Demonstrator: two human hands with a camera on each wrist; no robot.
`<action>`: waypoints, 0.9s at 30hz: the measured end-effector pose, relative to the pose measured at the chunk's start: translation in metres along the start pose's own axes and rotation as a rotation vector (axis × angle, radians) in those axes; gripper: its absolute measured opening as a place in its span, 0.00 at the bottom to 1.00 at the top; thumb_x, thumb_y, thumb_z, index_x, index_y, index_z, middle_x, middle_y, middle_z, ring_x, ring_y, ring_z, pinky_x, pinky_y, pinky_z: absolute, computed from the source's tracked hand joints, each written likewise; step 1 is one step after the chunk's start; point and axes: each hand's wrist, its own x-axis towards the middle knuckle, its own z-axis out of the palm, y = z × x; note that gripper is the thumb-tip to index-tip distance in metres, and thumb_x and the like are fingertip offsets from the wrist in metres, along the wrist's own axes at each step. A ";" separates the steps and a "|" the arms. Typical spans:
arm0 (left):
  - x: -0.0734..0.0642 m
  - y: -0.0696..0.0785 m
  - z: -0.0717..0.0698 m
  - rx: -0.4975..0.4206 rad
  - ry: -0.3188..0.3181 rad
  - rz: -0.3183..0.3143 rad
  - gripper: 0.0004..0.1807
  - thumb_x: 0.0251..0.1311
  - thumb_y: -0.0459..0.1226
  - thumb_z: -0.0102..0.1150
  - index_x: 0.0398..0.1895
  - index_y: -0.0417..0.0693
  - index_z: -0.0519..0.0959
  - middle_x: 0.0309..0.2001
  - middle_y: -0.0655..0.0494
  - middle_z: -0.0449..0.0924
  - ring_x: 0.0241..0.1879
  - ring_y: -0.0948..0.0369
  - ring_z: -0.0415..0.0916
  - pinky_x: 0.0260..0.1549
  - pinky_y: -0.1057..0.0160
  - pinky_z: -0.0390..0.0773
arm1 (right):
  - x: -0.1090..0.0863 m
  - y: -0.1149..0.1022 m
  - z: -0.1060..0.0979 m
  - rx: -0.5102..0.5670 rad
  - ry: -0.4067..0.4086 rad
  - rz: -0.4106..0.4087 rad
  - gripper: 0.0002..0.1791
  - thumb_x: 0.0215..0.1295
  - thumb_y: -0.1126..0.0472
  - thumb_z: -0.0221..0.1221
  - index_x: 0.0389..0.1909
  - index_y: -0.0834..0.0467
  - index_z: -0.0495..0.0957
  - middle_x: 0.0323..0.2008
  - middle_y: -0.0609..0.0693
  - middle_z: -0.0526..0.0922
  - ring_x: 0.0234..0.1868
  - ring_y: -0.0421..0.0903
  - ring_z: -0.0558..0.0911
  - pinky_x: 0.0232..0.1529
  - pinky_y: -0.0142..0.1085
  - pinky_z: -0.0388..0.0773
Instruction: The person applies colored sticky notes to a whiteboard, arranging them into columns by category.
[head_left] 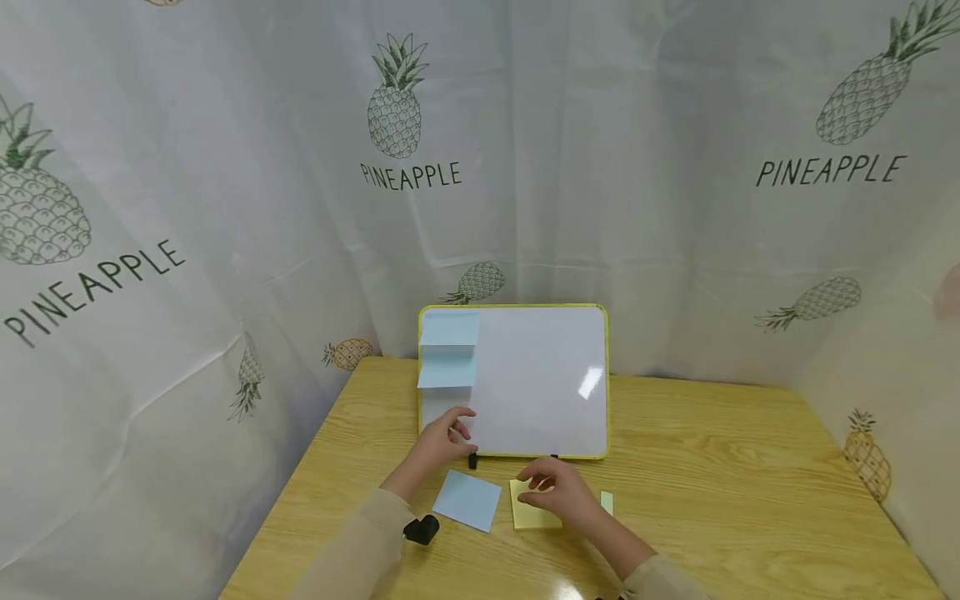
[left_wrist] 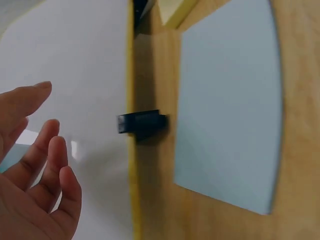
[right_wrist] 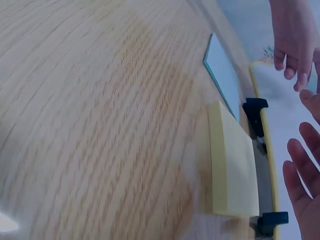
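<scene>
My left hand [head_left: 444,440] hovers before the lower left of a yellow-framed whiteboard [head_left: 540,375], fingers loosely bent and holding nothing. Two pale blue sticky notes, an upper [head_left: 450,328] and a lower [head_left: 447,368], are stuck along the board's left side. Below them lies a greyish patch; whether it is shadow or paper I cannot tell. My right hand [head_left: 558,490], relaxed with nothing between its fingers, is over a thick yellow sticky-note pad [right_wrist: 237,170]. A blue sticky-note pad [left_wrist: 227,110] lies on the table between both hands.
Black feet, one of them a left foot [left_wrist: 142,123], hold up the board on the wooden table [head_left: 712,483]. A small pale green pad [head_left: 607,502] lies right of the yellow one. A pineapple-print curtain [head_left: 637,208] hangs behind and at both sides.
</scene>
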 end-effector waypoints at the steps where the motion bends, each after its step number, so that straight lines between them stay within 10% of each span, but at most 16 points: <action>1: -0.004 -0.002 0.001 -0.007 -0.004 0.005 0.29 0.56 0.31 0.69 0.61 0.45 0.72 0.36 0.51 0.76 0.28 0.60 0.70 0.28 0.62 0.74 | 0.002 0.000 0.003 -0.006 0.001 -0.008 0.12 0.58 0.64 0.69 0.42 0.63 0.82 0.40 0.55 0.80 0.38 0.52 0.79 0.39 0.37 0.78; 16: -0.053 -0.037 0.013 0.017 -0.036 -0.026 0.25 0.50 0.33 0.74 0.52 0.43 0.76 0.40 0.53 0.75 0.35 0.55 0.69 0.33 0.62 0.71 | 0.021 0.019 0.048 0.004 -0.010 -0.017 0.12 0.50 0.58 0.75 0.35 0.55 0.85 0.36 0.48 0.81 0.38 0.53 0.76 0.40 0.40 0.71; 27: -0.061 -0.065 0.021 0.181 -0.158 0.123 0.23 0.44 0.43 0.79 0.44 0.52 0.79 0.45 0.62 0.73 0.46 0.61 0.70 0.49 0.59 0.70 | 0.017 0.037 0.062 -0.171 0.039 -0.114 0.15 0.45 0.49 0.77 0.31 0.50 0.85 0.34 0.36 0.82 0.39 0.38 0.77 0.42 0.36 0.72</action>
